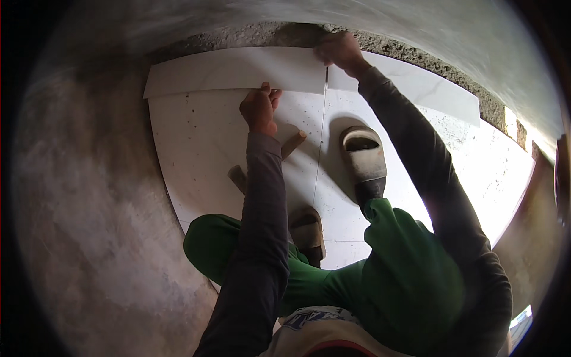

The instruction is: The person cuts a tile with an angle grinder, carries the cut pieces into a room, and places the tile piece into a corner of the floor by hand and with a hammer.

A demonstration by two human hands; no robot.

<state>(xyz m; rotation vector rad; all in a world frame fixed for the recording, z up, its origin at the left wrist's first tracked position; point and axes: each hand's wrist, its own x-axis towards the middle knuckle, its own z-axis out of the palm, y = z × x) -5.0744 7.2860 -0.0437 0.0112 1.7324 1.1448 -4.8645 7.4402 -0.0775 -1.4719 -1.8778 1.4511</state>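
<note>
A long white tile strip (220,70) lies along the foot of the far wall. My left hand (260,110) is closed on its near edge, toward its right end. A second white tile strip (410,83) continues the row to the right, with a narrow dark gap between the two. At the far end of that gap my right hand (343,53) is closed in a pinch, and what its fingers hold is hidden. Under my left forearm lies a tool with a wooden handle (294,144), perhaps a mallet; the forearm covers its middle.
Large white floor tiles (208,149) with dark specks lie under my sandals (364,154). Rough mortar (238,37) shows between the strips and the grey wall (416,21). Bare grey wall surface (89,208) rises on the left. Bright light falls on the right.
</note>
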